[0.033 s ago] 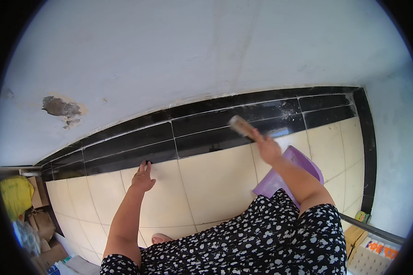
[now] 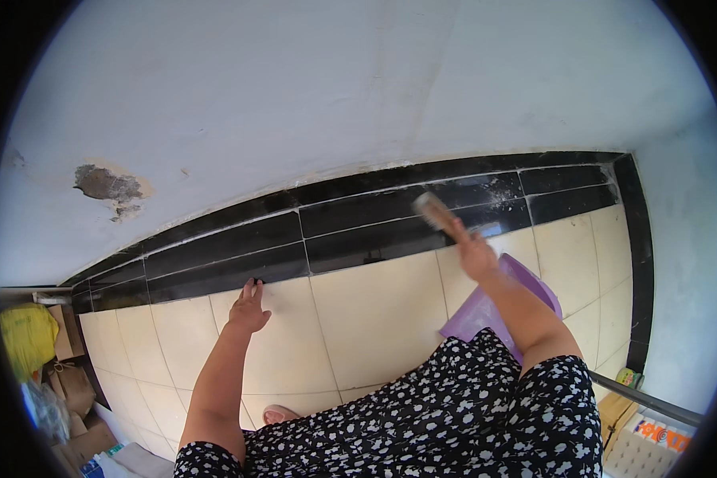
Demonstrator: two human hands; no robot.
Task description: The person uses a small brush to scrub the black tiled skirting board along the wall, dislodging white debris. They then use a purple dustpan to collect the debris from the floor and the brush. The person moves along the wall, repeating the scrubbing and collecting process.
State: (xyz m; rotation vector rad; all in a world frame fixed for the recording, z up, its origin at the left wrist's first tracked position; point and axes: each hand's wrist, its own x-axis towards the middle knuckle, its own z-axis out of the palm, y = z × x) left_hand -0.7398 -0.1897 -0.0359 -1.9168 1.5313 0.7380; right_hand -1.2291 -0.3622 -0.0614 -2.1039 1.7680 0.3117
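My right hand (image 2: 478,256) is closed round the handle of a brush (image 2: 436,211) with a brownish body and a pale end, slightly blurred. The brush is over the black tiles (image 2: 358,219) that run along the foot of the wall. Beneath my right forearm lies a purple dustpan (image 2: 474,312), partly hidden by the arm and my clothing. Farther left, my left hand (image 2: 249,309) has its fingers stretched out, their tips where the cream floor tiles (image 2: 374,319) meet the black ones. A small dark spot shows beside those fingertips.
White powdery marks (image 2: 502,191) speckle the black tiles on the right. Peeling plaster (image 2: 107,183) breaks the pale wall at left. Cardboard boxes (image 2: 72,386) and a yellow bag (image 2: 28,338) are stacked at far left. A dark pole (image 2: 653,398) crosses the lower right near more packages.
My right hand and the brush have shifted slightly to the right along the black tiles. My left hand and the dustpan stay in place.
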